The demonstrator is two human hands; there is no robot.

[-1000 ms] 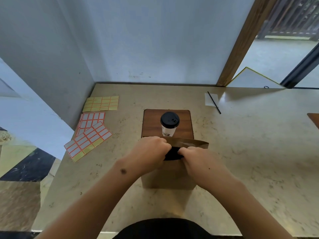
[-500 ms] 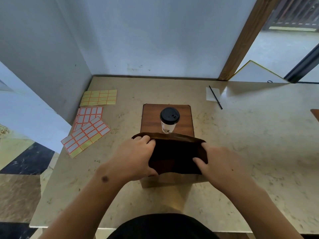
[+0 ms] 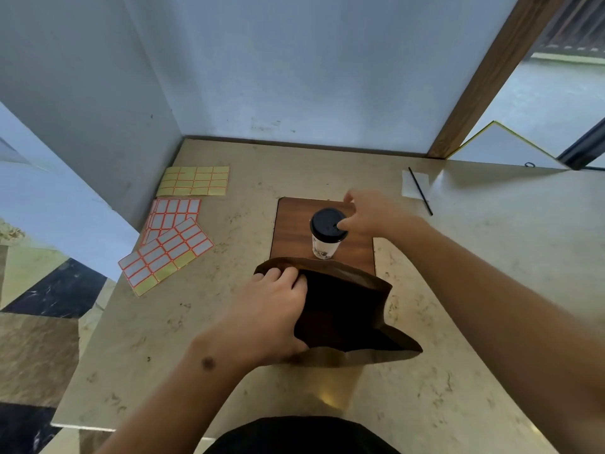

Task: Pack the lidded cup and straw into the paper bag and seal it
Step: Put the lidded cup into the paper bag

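my left hand (image 3: 271,309) pinched the rim of the open brown paper bag (image 3: 343,316). my right hand (image 3: 366,217) was spread beside the black-lidded white paper cup (image 3: 327,232), which stood on the dark wooden board (image 3: 294,224); i couldn't tell if it touched. a clumsy grab might tip the cup, or the bag mouth could sag shut. the thin black straw (image 3: 420,191) lay far right on the beige marble surface (image 3: 491,273).

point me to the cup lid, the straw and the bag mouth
cup lid (image 3: 328,223), head view, centre of the black lid's top.
straw (image 3: 420,191), head view, midway along the thin black shaft.
paper bag (image 3: 343,309), head view, dark interior inside the open mouth.
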